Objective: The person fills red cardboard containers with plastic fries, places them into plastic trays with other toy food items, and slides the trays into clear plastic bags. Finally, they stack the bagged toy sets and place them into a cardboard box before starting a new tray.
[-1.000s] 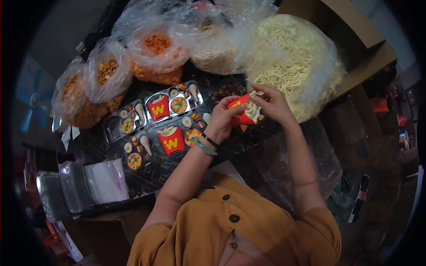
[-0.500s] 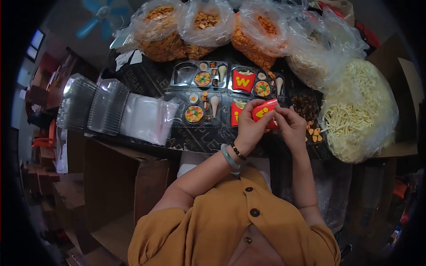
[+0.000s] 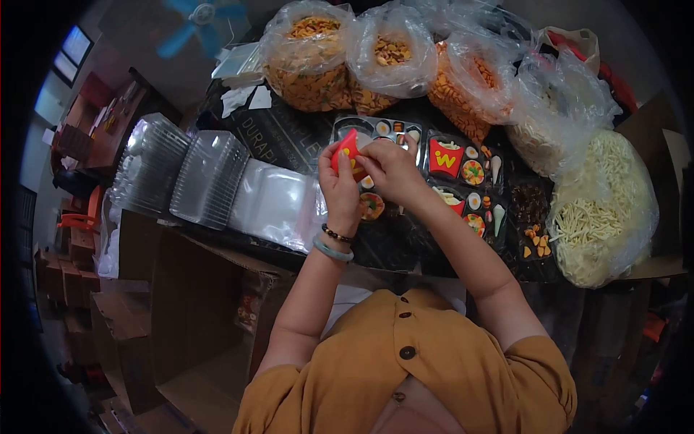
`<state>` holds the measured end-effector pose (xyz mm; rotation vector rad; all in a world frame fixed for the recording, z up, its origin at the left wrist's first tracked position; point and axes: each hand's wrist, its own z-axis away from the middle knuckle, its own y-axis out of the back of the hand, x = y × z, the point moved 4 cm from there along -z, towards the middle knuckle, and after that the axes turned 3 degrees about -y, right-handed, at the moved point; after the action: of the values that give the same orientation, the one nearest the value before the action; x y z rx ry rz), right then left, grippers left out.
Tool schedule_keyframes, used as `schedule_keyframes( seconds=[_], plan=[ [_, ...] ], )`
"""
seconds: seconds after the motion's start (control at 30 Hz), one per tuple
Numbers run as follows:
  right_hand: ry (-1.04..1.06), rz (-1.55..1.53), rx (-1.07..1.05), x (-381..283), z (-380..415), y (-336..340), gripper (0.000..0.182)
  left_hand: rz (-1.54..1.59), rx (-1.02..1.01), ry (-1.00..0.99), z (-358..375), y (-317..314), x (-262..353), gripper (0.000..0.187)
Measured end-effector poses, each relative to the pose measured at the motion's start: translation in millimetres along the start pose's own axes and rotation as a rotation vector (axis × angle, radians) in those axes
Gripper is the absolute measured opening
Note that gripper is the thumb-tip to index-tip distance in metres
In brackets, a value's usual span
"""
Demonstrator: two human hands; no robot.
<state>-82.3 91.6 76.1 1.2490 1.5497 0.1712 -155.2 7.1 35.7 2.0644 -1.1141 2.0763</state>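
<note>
My left hand (image 3: 338, 186) and my right hand (image 3: 391, 170) together hold a small red toy fries box (image 3: 347, 152) with a yellow mark, over the left end of the black compartment trays (image 3: 463, 217). Both hands pinch the box from either side. The trays hold miniature food pieces, and one filled red fries box (image 3: 445, 156) with a yellow W stands in a tray to the right. A second red box (image 3: 453, 202) sits in the tray below it. My left wrist wears a bead bracelet and a pale bangle.
Clear bags of orange and tan pieces (image 3: 307, 61) line the far edge. A big bag of pale strips (image 3: 603, 210) lies at right. Stacked clear lids (image 3: 181, 173) and a pile of plastic sleeves (image 3: 278, 206) sit at left, above open cardboard boxes (image 3: 195, 318).
Both hands have carried the red fries box leftward from beside the bag of pale strips to the left end of the trays. The camera has swung left, bringing the lids and cardboard boxes into view.
</note>
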Motion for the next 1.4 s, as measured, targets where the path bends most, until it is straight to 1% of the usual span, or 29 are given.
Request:
schedule_keyframes(
  seconds=[0.03,0.07,0.1,0.17,0.2,0.23,0.27,0.3,0.33,0.37,0.4,0.47,0.53,0.6,0.63,0.67,0.7,0.77,0.8,0.83,0.9,0.93,1.07,1.13,1.23,1.27,1.3,1.37,1.4],
  plan=[
    [-0.024,-0.023,-0.039,3,-16,-4,0.013,0.032,-0.008,-0.001,-13,5,-2,0.027],
    [-0.050,-0.045,-0.078,7,-31,-8,0.012,-0.051,-0.040,0.013,-28,11,-5,0.032],
    [-0.084,-0.024,-0.118,18,-44,-16,0.013,-0.041,-0.049,0.013,-44,20,-14,0.032],
    [-0.042,0.057,-0.143,43,-67,-32,0.014,-0.892,-0.155,-0.231,-74,34,-30,0.040],
    [0.000,0.126,-0.172,54,-75,-40,0.016,-1.077,-0.194,-0.295,-82,35,-32,0.047],
    [-0.019,0.140,-0.220,63,-80,-46,0.016,-1.068,-0.198,-0.298,-87,39,-36,0.047],
    [-0.021,0.147,-0.215,72,-84,-51,0.016,-1.125,-0.274,-0.338,-91,39,-40,0.048],
    [-0.014,0.152,-0.288,75,-87,-55,0.016,-1.182,-0.351,-0.379,-92,35,-40,0.049],
    [-0.010,0.155,-0.359,78,-88,-58,0.017,-1.226,-0.402,-0.340,-92,32,-41,0.049],
    [-0.059,0.248,-0.460,85,-89,-63,0.019,-1.222,-0.416,-0.341,-92,31,-43,0.049],
    [-0.076,0.248,-0.455,87,-91,-65,0.019,-1.256,-0.439,-0.345,-92,31,-47,0.050],
    [-0.006,0.285,-0.474,90,-92,-70,0.018,-1.335,-0.481,-0.325,-92,32,-52,0.051],
    [-0.030,0.281,-0.504,94,-90,-65,0.019,-1.416,-0.492,-0.312,-91,28,-46,0.051],
    [0.080,0.163,-0.303,93,-87,-48,0.021,-1.473,-0.496,-0.272,-89,23,-39,0.050],
    [0.062,0.181,-0.212,93,-84,-35,0.022,-1.502,-0.484,-0.328,-88,21,-34,0.049],
    [0.059,0.180,-0.213,96,-77,-20,0.022,-1.528,-0.472,-0.383,-86,20,-30,0.049],
    [0.005,0.140,-0.195,97,-69,2,0.021,-1.528,-0.477,-0.380,-83,18,-27,0.049],
    [-0.050,0.100,-0.137,99,-45,44,0.020,-1.422,-0.548,-0.633,-69,6,-16,0.047],
    [-0.047,0.099,-0.098,100,-29,63,0.020,-1.352,-0.631,-0.647,-63,2,-16,0.045],
    [-0.077,0.106,-0.065,101,-12,79,0.020,-1.349,-0.641,-0.647,-58,0,-19,0.045],
    [-0.155,0.115,-0.012,99,22,106,0.019,-1.318,-0.850,-0.570,-46,-6,-30,0.043],
    [-0.203,0.117,0.007,99,38,116,0.019,-1.364,-0.888,-0.561,-40,-10,-30,0.043],
    [-0.330,0.095,0.057,100,97,141,0.018,-1.496,-0.913,-0.532,-34,-14,-38,0.047],
    [-0.473,0.095,0.082,107,128,152,0.017,-1.535,-0.933,-0.544,-34,-13,-39,0.047],
    [-0.529,0.159,0.208,119,165,175,0.016,-1.607,-0.952,-0.523,-34,-17,-39,0.046],
    [-0.480,0.206,0.245,127,176,185,0.017,-1.582,-0.955,-0.529,-34,-20,-36,0.045],
    [-0.503,0.232,0.275,128,182,197,0.017,-1.564,-0.952,-0.531,-35,-22,-35,0.044],
    [-0.829,-0.150,0.483,143,198,217,0.019,-1.436,-0.971,-0.536,-43,-19,-39,0.043],
    [-0.832,-0.147,0.495,153,202,228,0.019,-1.341,-0.926,-0.583,-44,-21,-34,0.039]
  ],
)
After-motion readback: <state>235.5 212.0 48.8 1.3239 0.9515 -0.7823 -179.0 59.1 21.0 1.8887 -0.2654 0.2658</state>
